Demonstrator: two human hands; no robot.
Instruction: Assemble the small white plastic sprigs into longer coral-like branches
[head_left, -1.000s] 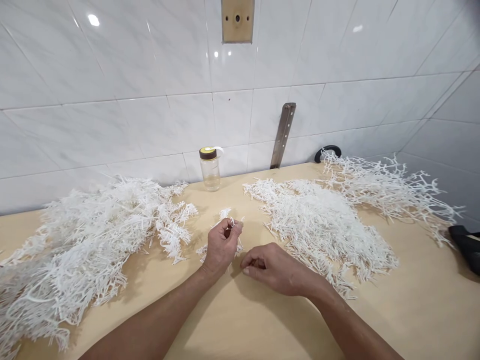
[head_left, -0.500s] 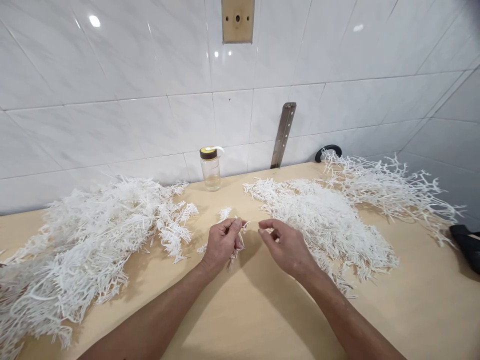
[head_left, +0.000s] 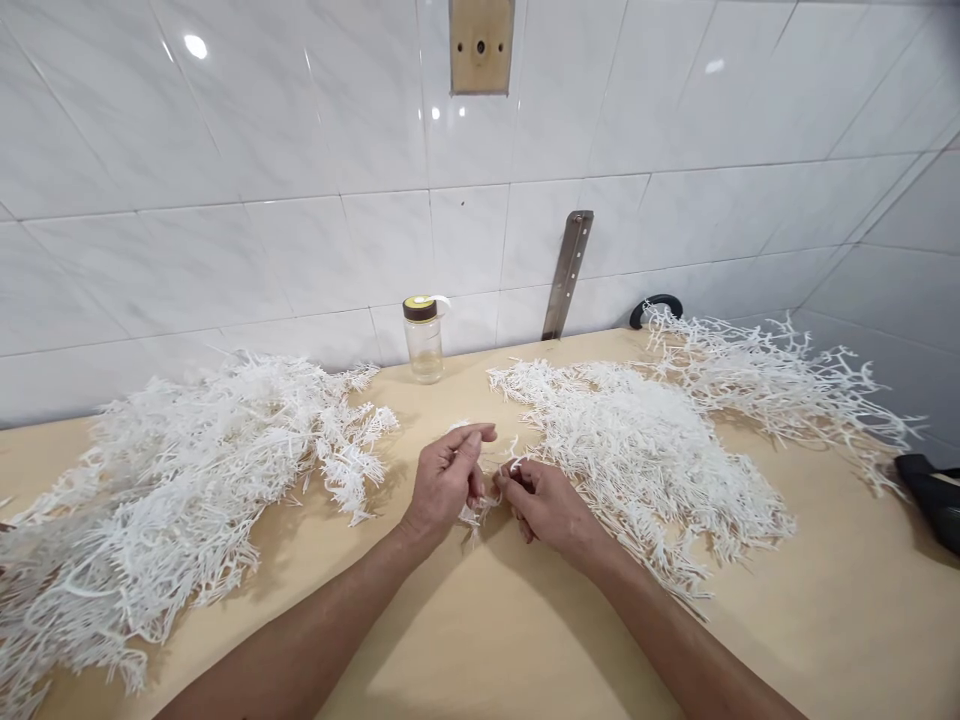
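My left hand [head_left: 444,482] is closed around a small bunch of thin white plastic sprigs [head_left: 477,510] near the middle of the wooden table [head_left: 480,640]. My right hand [head_left: 546,500] touches it from the right, fingers pinched on a white sprig beside that bunch. A big heap of white branched plastic pieces [head_left: 172,480] lies to the left of my hands. Another flatter heap [head_left: 645,450] spreads just right of my right hand.
A clear jar with a brown lid [head_left: 424,338] stands against the white tiled wall. A metal strip [head_left: 568,272] leans on the wall. Bare white branched frames [head_left: 780,370] lie at the far right, with a black object [head_left: 934,495] at the table's right edge.
My right hand rose from the table, then moved left until it met my left hand at the bunch. The left hand stayed almost still. The view shifted slightly.
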